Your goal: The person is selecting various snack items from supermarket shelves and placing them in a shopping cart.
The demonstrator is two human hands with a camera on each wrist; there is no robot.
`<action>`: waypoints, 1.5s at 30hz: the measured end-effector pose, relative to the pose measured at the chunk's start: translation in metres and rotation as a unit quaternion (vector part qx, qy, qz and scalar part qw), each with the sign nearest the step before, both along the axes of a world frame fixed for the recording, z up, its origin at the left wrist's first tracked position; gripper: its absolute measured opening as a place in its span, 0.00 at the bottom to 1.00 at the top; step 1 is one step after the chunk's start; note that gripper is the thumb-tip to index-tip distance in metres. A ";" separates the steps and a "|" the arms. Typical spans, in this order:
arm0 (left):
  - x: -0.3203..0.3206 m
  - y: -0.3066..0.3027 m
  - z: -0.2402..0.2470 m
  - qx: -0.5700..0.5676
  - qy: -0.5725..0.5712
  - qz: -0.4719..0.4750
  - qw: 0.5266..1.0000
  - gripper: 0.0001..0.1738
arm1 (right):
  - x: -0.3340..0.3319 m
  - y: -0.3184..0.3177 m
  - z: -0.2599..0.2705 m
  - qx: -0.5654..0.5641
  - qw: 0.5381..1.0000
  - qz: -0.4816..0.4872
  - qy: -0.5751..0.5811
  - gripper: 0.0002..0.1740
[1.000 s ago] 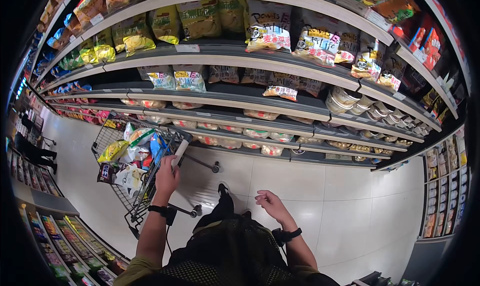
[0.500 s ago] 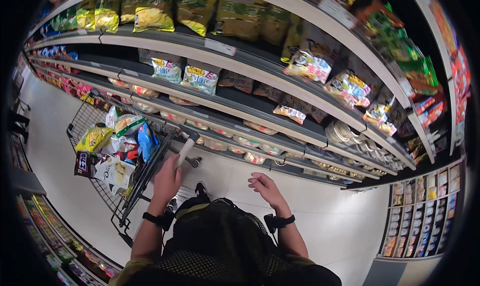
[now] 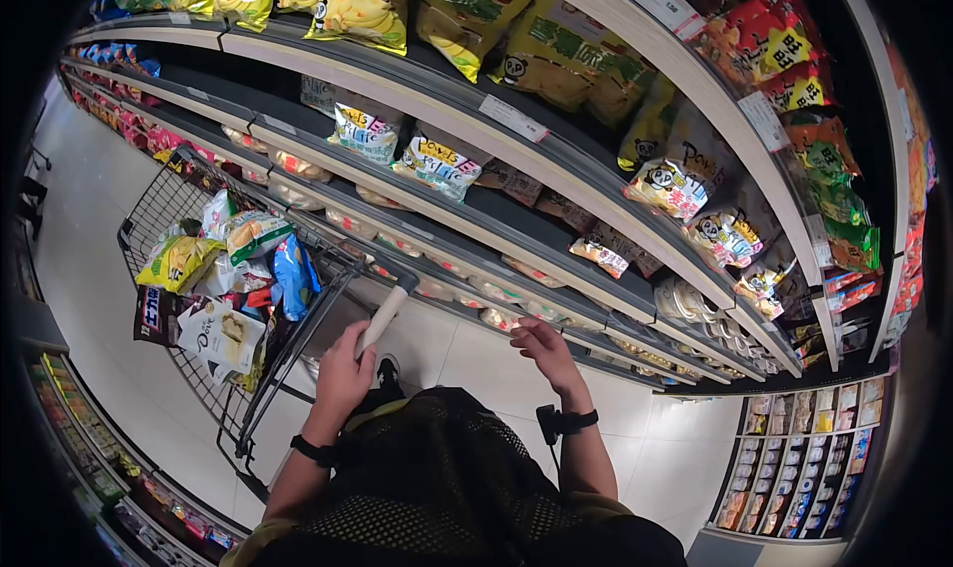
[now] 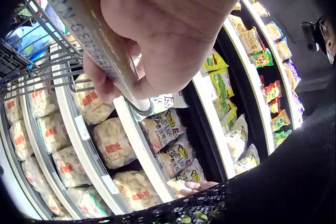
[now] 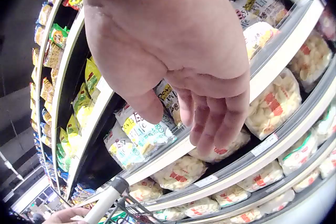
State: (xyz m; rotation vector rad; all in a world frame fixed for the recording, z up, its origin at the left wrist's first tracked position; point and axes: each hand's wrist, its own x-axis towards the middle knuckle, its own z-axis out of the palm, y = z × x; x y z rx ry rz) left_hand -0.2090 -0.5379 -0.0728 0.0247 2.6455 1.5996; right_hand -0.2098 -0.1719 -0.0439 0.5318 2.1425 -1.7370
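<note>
My left hand grips the pale handle of a wire shopping cart; in the left wrist view the fingers of that hand curl round the handle. Snack bags fill part of the cart, among them a yellow bag, a blue bag and a white Dove bag. My right hand hangs in the air in front of the shelves, holding nothing. Its fingers are loosely bent in the right wrist view, where the hand appears before white snack bags.
Long shelves of bagged snacks curve across the front and right. Another shelf unit stands at the lower right, and more racks at the lower left. Pale tiled floor lies between them. A shoe shows below the handle.
The view has turned and come nearer the shelves, whose bags now look larger. My left hand stays on the cart handle; my right hand remains raised and holds nothing.
</note>
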 end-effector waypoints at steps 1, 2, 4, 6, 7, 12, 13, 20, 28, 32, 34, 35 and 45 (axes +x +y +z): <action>-0.001 -0.002 -0.001 0.001 0.000 0.001 1.000 0.21 | -0.003 0.002 0.001 0.001 1.000 0.001 0.000 0.19; -0.002 -0.004 0.000 0.004 0.002 0.002 1.000 0.21 | -0.006 0.005 0.003 0.008 1.000 -0.007 0.004 0.19; -0.005 -0.008 -0.002 0.007 0.008 0.003 1.000 0.21 | -0.013 0.010 0.006 0.023 1.000 -0.011 0.007 0.20; -0.006 -0.012 -0.007 0.007 0.034 0.001 0.999 0.21 | -0.022 0.014 0.005 0.031 0.999 -0.012 0.013 0.20; -0.008 -0.014 -0.008 0.005 0.034 -0.003 0.999 0.21 | -0.026 0.014 0.005 0.039 0.999 -0.014 0.019 0.20; -0.014 -0.014 -0.012 -0.148 -0.019 -0.029 0.988 0.20 | -0.042 0.022 -0.003 0.013 0.998 -0.042 0.047 0.20; -0.017 -0.012 -0.012 -0.150 -0.018 -0.030 0.988 0.20 | -0.046 0.026 -0.003 0.015 0.997 -0.052 0.052 0.19; -0.048 0.015 -0.013 -0.351 -0.111 -0.027 0.929 0.23 | -0.053 0.088 -0.027 -0.006 0.981 -0.125 0.146 0.12; -0.057 0.045 -0.019 -0.402 -0.113 0.017 0.908 0.25 | -0.069 0.175 -0.029 0.018 0.902 -0.315 0.294 0.08; -0.058 0.067 -0.009 -0.432 -0.116 0.023 0.894 0.24 | -0.090 0.222 -0.041 0.014 0.896 -0.327 0.299 0.06; -0.060 0.076 -0.003 -0.422 -0.099 0.019 0.901 0.23 | -0.096 0.232 -0.042 0.033 0.892 -0.343 0.291 0.11; -0.060 0.081 0.003 -0.431 -0.101 0.027 0.896 0.23 | -0.104 0.237 -0.046 0.021 0.895 -0.340 0.288 0.11; -0.050 0.134 -0.012 -0.380 -0.094 0.076 0.917 0.22 | -0.130 0.280 -0.049 0.105 0.953 -0.243 0.150 0.25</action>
